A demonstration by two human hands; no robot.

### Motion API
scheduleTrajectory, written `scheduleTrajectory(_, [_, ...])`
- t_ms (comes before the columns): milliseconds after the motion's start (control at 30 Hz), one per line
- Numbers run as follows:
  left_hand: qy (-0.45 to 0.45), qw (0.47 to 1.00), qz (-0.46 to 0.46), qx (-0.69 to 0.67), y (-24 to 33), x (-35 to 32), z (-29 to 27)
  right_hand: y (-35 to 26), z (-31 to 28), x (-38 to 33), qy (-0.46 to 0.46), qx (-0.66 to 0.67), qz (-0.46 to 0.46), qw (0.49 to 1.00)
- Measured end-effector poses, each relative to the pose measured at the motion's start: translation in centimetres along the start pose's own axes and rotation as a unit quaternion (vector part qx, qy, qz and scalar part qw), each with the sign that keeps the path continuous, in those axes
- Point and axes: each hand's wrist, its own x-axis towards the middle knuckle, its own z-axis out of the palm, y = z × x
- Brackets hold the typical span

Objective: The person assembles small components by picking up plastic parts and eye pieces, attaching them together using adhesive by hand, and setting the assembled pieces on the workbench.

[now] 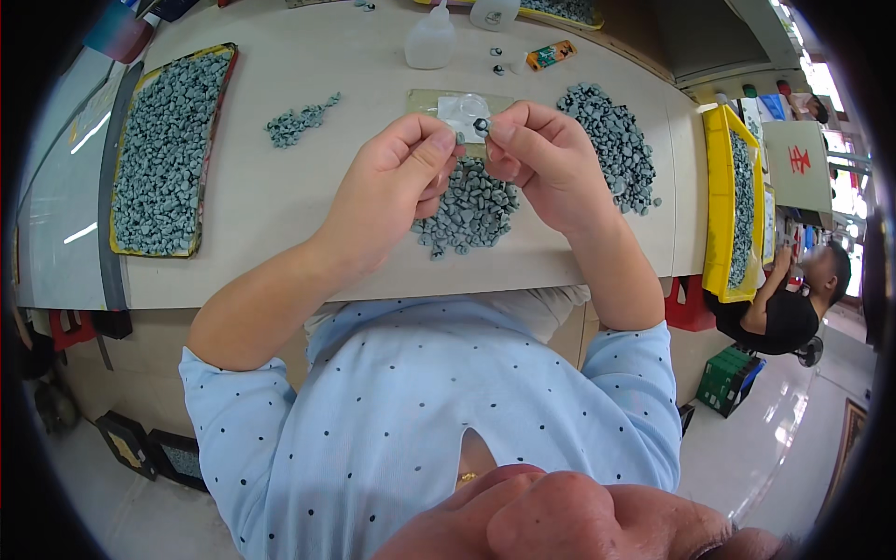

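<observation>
I find the view bright and evenly lit, shadows on the bench (308, 210) faint and soft-edged. White glare streaks mark the glossy panel (70, 191) at left; highlights shine off the floor (789, 392) at right. Bright patches at the far right are blown out. Fisheye curvature bends the bench's front edge, and black vignetting closes the corners. Detail at the fingers (534, 142) is slightly soft; I note no heavy motion blur.

Rough stone-like pieces (467, 210), smooth tabletop (308, 205), plastic bin (716, 201), glossy floor (779, 420)
</observation>
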Motion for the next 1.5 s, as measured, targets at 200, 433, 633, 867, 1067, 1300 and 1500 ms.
scheduleTrajectory(200, [-0.006,1.0,-0.008,-0.005,0.1,-0.1,0.1,0.8,0.5,-0.2,0.07,-0.16,-0.105,0.979])
scheduleTrajectory(433, [-0.022,0.999,-0.044,-0.021,0.5,-0.2,0.3,1.5,0.6,0.4,0.08,-0.478,-0.511,0.71])
scheduleTrajectory(633, [-0.01,0.998,-0.051,-0.019,0.5,-0.3,0.4,1.6,0.4,0.4,0.068,-0.495,-0.536,0.681])
scheduleTrajectory(867, [-0.021,0.997,-0.067,-0.013,0.8,-0.5,0.4,1.6,0.5,0.3,0.057,-0.478,-0.538,0.692])
scheduleTrajectory(1067, [-0.012,0.992,-0.122,-0.031,1.1,-0.5,0.3,1.4,0.3,0.3,0.011,-0.507,-0.56,0.655])
scheduleTrajectory(1300, [-0.014,0.99,-0.13,-0.048,1.1,-0.5,0.3,1.5,0.4,0.2,0.006,-0.528,-0.568,0.631])
scheduleTrajectory(1500, [-0.006,0.992,-0.113,-0.051,1.0,-0.7,0.4,1.7,0.6,0.3,0.007,-0.531,-0.567,0.63])
